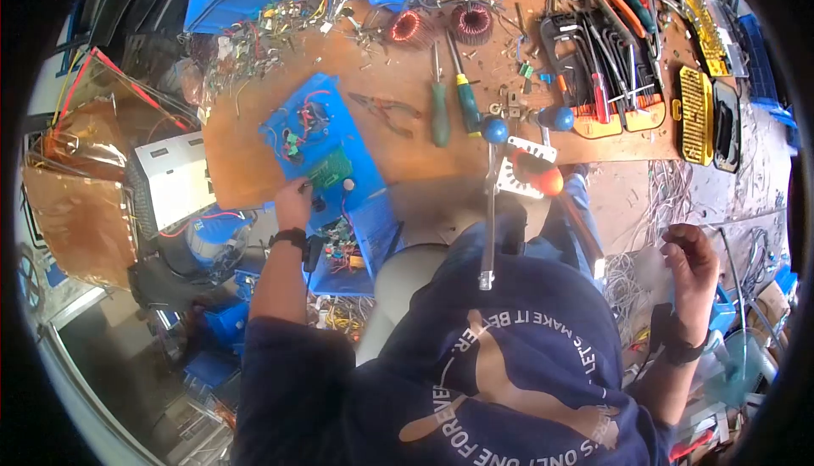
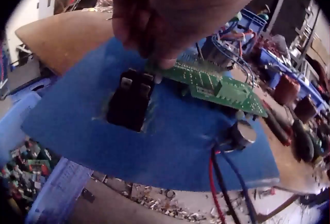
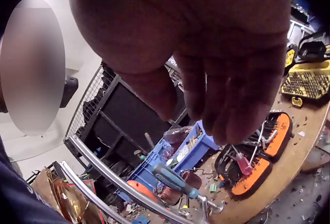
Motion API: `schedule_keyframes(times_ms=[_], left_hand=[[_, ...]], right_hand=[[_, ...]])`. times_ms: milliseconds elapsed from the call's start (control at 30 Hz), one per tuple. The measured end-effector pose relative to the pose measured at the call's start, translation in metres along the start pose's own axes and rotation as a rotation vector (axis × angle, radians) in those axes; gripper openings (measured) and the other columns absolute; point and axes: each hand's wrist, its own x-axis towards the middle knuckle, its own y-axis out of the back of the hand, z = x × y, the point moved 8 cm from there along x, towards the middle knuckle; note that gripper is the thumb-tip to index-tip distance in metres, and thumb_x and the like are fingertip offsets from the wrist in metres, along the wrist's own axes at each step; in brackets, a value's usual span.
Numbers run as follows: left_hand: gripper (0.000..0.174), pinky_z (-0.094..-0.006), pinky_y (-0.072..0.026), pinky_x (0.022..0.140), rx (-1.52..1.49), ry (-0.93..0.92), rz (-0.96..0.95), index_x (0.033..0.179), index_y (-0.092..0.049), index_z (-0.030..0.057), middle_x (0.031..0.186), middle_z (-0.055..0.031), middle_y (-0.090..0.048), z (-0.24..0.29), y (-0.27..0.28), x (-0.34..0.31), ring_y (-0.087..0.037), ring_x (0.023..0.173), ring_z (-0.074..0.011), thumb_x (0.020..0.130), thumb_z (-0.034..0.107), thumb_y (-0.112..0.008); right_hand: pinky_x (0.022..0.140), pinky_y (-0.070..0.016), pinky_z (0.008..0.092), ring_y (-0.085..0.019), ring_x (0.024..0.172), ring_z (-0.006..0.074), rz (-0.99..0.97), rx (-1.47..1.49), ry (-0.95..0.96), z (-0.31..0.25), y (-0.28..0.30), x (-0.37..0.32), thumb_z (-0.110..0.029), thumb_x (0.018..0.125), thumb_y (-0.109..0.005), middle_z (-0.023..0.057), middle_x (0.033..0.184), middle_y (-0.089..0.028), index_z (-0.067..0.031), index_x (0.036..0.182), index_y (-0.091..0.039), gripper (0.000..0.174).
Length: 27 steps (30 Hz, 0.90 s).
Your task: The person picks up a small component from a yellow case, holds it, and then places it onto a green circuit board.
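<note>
In the head view, a blue panel [image 1: 360, 156] lies over the table's near-left edge, bearing a green circuit board [image 1: 331, 167] and a tangle of wires [image 1: 307, 122]. My left hand [image 1: 294, 205] pinches the board's left end with curled fingers. The left wrist view has the left hand's fingers at the end of the green board [image 2: 227, 91], beside a black rocker-type part [image 2: 130, 100] set in the panel. A round silver part [image 2: 242, 134] with red, black and blue wires sits close by. Away from the table, my right hand [image 1: 691, 267] hangs with loosely bent fingers and holds nothing.
Pliers [image 1: 386, 111] and two screwdrivers [image 1: 439, 114] lie right of the panel. Two copper coils [image 1: 472, 22] stand behind them. A blue bin [image 1: 373, 237] of electronic scraps stands below the panel. A hex key set [image 1: 623, 118] and yellow bit case [image 1: 695, 118] are at the right.
</note>
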Motion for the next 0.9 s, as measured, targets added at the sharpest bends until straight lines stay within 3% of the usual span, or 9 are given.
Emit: schedule_keyframes(times_ms=[133, 267, 367, 467, 533, 633, 900], left_hand=[[0.021, -0.039, -0.0489, 0.071, -0.061, 0.125, -0.037, 0.093, -0.066, 0.0015, 0.084, -0.0186, -0.065, -0.009, -0.002, 0.002, -0.063, 0.08, -0.0335, 0.075, 0.012, -0.064], [0.022, -0.038, -0.0488, 0.07, 0.015, 0.068, -0.051, 0.094, -0.065, 0.0009, 0.082, -0.0189, -0.065, -0.003, -0.001, 0.002, -0.063, 0.078, -0.0334, 0.076, 0.012, -0.064], [0.026, -0.0345, -0.0489, 0.069, -0.008, 0.037, -0.026, 0.099, -0.065, 0.0009, 0.082, -0.0174, -0.066, -0.013, -0.001, 0.001, -0.065, 0.074, -0.0261, 0.079, 0.016, -0.062], [0.024, -0.0322, -0.0483, 0.064, -0.017, 0.008, -0.022, 0.1, -0.064, -0.0019, 0.08, -0.0145, -0.066, -0.019, -0.005, 0.002, -0.063, 0.069, -0.0213, 0.081, 0.011, -0.061], [0.021, -0.0278, -0.0468, 0.06, -0.29, 0.099, -0.011, 0.101, -0.062, -0.0036, 0.079, -0.0106, -0.065, -0.047, -0.02, 0.004, -0.06, 0.066, -0.0158, 0.081, 0.004, -0.059], [0.02, -0.0245, -0.0456, 0.058, -0.303, 0.095, 0.008, 0.1, -0.06, -0.0044, 0.079, -0.0082, -0.064, -0.059, -0.026, 0.004, -0.057, 0.066, -0.0121, 0.081, 0.0, -0.058], [0.018, -0.0251, -0.0465, 0.058, -0.267, 0.14, -0.03, 0.099, -0.06, -0.0042, 0.081, -0.0096, -0.064, -0.065, -0.031, 0.003, -0.059, 0.068, -0.013, 0.081, 0.001, -0.059]], right_hand=[[0.071, -0.042, 0.0232, -0.053, 0.079, 0.0094, -0.012, 0.072, -0.073, 0.021, 0.002, -0.001, -0.003, 0.081, -0.061, 0.0021, 0.086, -0.06, 0.0007, 0.097, -0.058, 0.017], [0.07, -0.041, 0.0221, -0.052, 0.078, 0.0083, -0.011, 0.127, -0.077, 0.039, 0.009, -0.004, -0.003, 0.081, -0.06, 0.0003, 0.086, -0.059, -0.0007, 0.097, -0.058, 0.016], [0.07, -0.0409, 0.0222, -0.052, 0.079, 0.0082, -0.003, 0.168, -0.097, 0.054, 0.014, -0.005, -0.002, 0.081, -0.06, 0.0003, 0.086, -0.059, -0.0003, 0.098, -0.058, 0.016], [0.072, -0.0408, 0.0224, -0.052, 0.08, 0.0084, -0.014, 0.155, -0.129, 0.055, 0.015, -0.006, -0.001, 0.081, -0.059, 0.0004, 0.086, -0.059, 0.0003, 0.098, -0.058, 0.016], [0.072, -0.0409, 0.0225, -0.052, 0.08, 0.0085, -0.008, 0.161, -0.114, 0.058, 0.016, -0.005, -0.001, 0.081, -0.059, 0.0006, 0.087, -0.059, 0.0006, 0.098, -0.058, 0.017], [0.073, -0.041, 0.0226, -0.053, 0.081, 0.0086, -0.007, 0.163, -0.101, 0.056, 0.017, -0.004, -0.001, 0.081, -0.059, 0.0009, 0.087, -0.059, 0.0009, 0.098, -0.057, 0.017], [0.074, -0.0416, 0.0225, -0.054, 0.081, 0.0088, -0.031, 0.131, -0.097, 0.057, 0.017, -0.001, -0.002, 0.081, -0.06, 0.0013, 0.088, -0.06, 0.0009, 0.099, -0.058, 0.018]])
